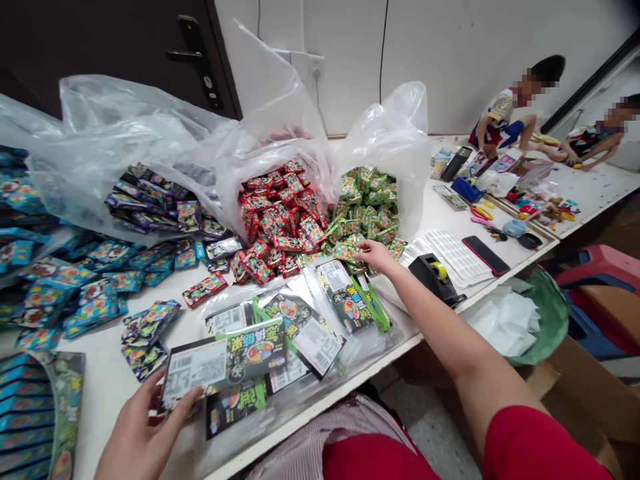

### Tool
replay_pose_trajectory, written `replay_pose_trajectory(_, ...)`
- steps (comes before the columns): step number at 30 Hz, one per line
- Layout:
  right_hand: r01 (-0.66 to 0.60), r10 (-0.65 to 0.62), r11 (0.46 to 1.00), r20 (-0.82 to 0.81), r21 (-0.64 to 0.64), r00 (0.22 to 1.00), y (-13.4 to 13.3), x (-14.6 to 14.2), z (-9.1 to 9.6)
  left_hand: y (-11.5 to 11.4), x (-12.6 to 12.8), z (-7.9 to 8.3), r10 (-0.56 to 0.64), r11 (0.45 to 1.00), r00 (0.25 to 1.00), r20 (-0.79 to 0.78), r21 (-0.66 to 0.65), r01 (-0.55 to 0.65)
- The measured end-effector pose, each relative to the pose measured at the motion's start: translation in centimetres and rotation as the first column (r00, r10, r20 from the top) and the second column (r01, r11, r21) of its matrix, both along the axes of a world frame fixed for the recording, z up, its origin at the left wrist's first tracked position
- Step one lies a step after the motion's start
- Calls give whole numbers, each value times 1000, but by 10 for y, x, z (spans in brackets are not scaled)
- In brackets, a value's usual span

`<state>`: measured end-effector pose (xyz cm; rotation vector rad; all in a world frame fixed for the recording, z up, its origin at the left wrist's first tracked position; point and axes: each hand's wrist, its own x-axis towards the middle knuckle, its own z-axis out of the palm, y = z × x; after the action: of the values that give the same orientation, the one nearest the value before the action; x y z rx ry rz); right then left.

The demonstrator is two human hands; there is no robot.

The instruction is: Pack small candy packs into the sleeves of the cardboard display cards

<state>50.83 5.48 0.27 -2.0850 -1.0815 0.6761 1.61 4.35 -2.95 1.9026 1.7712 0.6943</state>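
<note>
My left hand [145,427] grips the left end of a flat black-and-green printed candy packet [255,350] with a white label, thumb on one side and fingers on the other. Beneath and beside it lie several similar printed packets [320,347] and clear plastic sleeves [385,337]. My right hand [376,256] reaches to the front of the green candy packet pile [370,200], its fingers pinched at a small green candy packet [346,251]. To the left of that pile, red candy packets [285,207] spill from a clear plastic bag [280,87].
Purple packets [150,193] and blue packets [100,293] cover the left side. A curved display container [65,407] stands at the near left. On the right are a tape dispenser [435,277], label sheets [455,257] and a phone [485,255]. Two people [500,113] sit farther back.
</note>
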Motion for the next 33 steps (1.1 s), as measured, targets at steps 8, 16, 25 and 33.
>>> replay_pose_trajectory(8, -127, 131, 991, -238, 32, 962, -20, -60, 6, 1, 31, 25, -426, 861, 841, -333, 135, 489)
replay_pose_trajectory(16, -381, 381, 923, -8, -63, 925, -49, -91, 2, 12, 60, 22, -698, 697, 602, -388, -172, 696)
replay_pose_trajectory(25, -773, 875, 463, 360, -433, 323, -22, -80, 26, 14, 56, 45, -612, 759, 727, -312, 28, 651)
replay_pose_trajectory(33, -807, 654, 579, 524, 118, 546, -39, -114, 56, 2, 55, 54, -532, 822, 822, -202, 109, 559)
